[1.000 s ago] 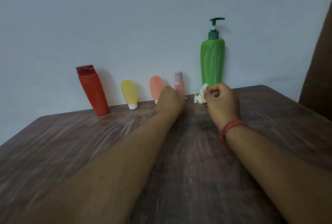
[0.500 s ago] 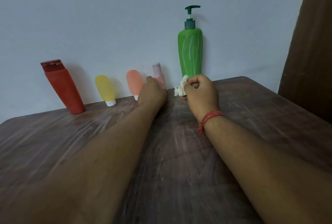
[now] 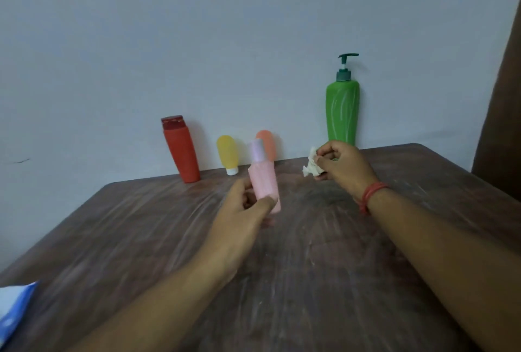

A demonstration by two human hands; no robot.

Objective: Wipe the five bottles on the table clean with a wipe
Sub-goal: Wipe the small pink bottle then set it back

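My left hand (image 3: 242, 210) grips the small pink bottle (image 3: 263, 179) near its base and holds it upright above the table, toward me from the row. A crumpled white wipe (image 3: 311, 167) is pinched in my right hand (image 3: 342, 167), a short way right of the pink bottle and apart from it. Along the wall stand a red bottle (image 3: 180, 150), a yellow tube (image 3: 227, 154), an orange tube (image 3: 266, 144) partly hidden behind the pink bottle, and a tall green pump bottle (image 3: 342, 112).
The dark wooden table (image 3: 310, 267) has its back edge against a pale wall. A blue and white packet (image 3: 14, 306) lies at the table's front left corner. A dark brown panel (image 3: 504, 112) stands at the far right.
My left hand has lifted the pink bottle out of the row and drawn it toward me. My right hand with the wipe has pulled back slightly. The camera has turned left.
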